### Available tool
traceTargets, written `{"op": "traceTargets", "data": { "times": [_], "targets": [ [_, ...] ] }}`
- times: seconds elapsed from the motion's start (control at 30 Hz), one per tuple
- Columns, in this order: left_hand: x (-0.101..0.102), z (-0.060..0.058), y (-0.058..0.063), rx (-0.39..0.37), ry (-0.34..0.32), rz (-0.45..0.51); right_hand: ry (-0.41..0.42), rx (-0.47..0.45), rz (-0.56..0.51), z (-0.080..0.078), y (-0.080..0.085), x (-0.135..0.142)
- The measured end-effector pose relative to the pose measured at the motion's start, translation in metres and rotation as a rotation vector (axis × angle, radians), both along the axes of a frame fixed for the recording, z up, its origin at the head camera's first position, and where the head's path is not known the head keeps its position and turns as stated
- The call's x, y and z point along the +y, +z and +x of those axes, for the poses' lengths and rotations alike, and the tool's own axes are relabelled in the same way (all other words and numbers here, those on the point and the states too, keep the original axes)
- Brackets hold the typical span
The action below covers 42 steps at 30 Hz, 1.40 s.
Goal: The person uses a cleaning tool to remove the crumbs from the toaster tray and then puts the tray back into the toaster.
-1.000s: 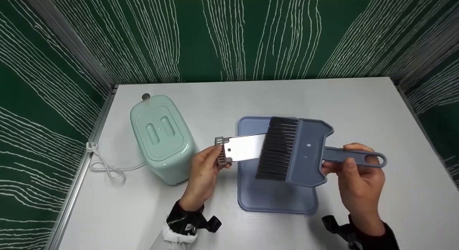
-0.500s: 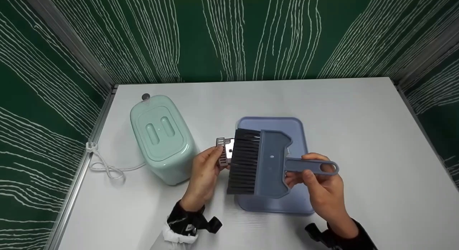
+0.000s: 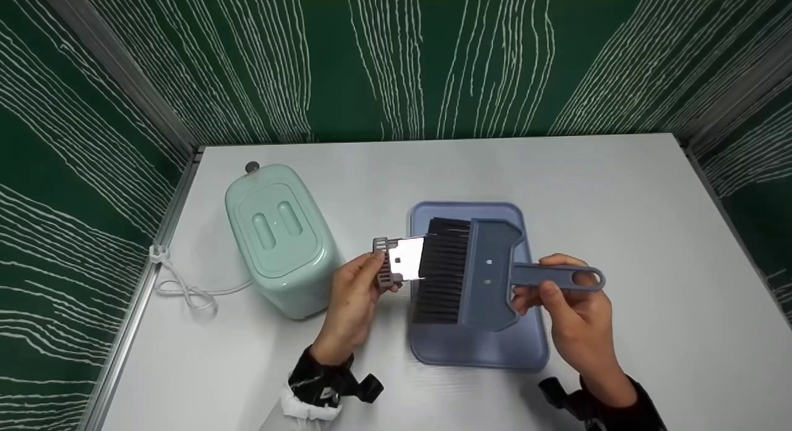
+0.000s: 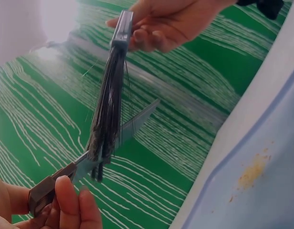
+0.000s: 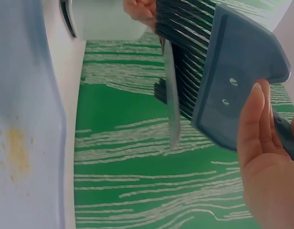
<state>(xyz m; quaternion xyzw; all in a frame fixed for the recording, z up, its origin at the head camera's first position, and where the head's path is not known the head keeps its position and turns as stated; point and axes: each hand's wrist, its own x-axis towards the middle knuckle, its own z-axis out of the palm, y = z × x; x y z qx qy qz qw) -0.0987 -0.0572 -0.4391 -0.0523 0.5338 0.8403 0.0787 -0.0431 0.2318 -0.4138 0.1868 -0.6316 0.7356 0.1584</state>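
My left hand [image 3: 352, 301] pinches the grey slotted end of a crumb tray [image 3: 406, 259], a thin shiny metal plate pointing right. In my right hand [image 3: 581, 316] is the handle of a blue-grey hand brush [image 3: 492, 276] with long black bristles. Its bristles cover the plate's far part in the head view. From the left wrist, the bristles [image 4: 106, 114] hang down across the plate, their tips spread to both sides of it. Both are held above a blue tray [image 3: 479, 352]. Yellowish crumbs [image 4: 251, 171] lie on the blue tray's surface.
A mint-green toaster [image 3: 278, 233] with a closed lid stands left of my left hand. Its white cord [image 3: 192, 292] lies coiled at the table's left edge. Green walls with white wavy lines surround the white table [image 3: 606, 190] at the back and sides.
The brush swept left over the crumb tray almost to its slotted end, then came partway back right, baring more of the plate. My left hand has stayed in place.
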Motion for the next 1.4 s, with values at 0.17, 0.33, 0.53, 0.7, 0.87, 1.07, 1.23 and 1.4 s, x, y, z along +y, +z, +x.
{"op": "traceTargets", "data": {
  "times": [0.17,0.33,0.53,0.7,0.87,1.07,1.23,1.4],
  "targets": [
    [-0.001,0.0,0.0,0.014,-0.004,-0.002,-0.009,0.019,-0.042,-0.001,0.004,0.01],
    [-0.001,0.0,0.0,0.022,0.0,-0.001,-0.033,0.052,-0.073,-0.002,0.006,0.017],
    [-0.002,0.001,0.0,0.021,0.002,0.001,-0.055,0.058,-0.087,-0.002,0.007,0.022],
    [-0.003,0.001,0.001,0.026,0.004,0.003,-0.084,0.056,-0.091,-0.002,0.008,0.023],
    [-0.003,0.0,0.001,0.038,0.005,0.01,-0.115,0.08,-0.097,-0.002,0.008,0.024],
    [-0.002,0.0,0.0,0.044,0.009,0.019,-0.152,0.107,-0.119,-0.003,0.009,0.024],
    [-0.002,0.0,-0.001,0.048,0.013,0.02,-0.164,0.137,-0.153,-0.003,0.008,0.025],
    [-0.002,0.0,-0.002,0.047,0.012,0.015,-0.176,0.143,-0.161,-0.002,0.008,0.026]
  ]
}}
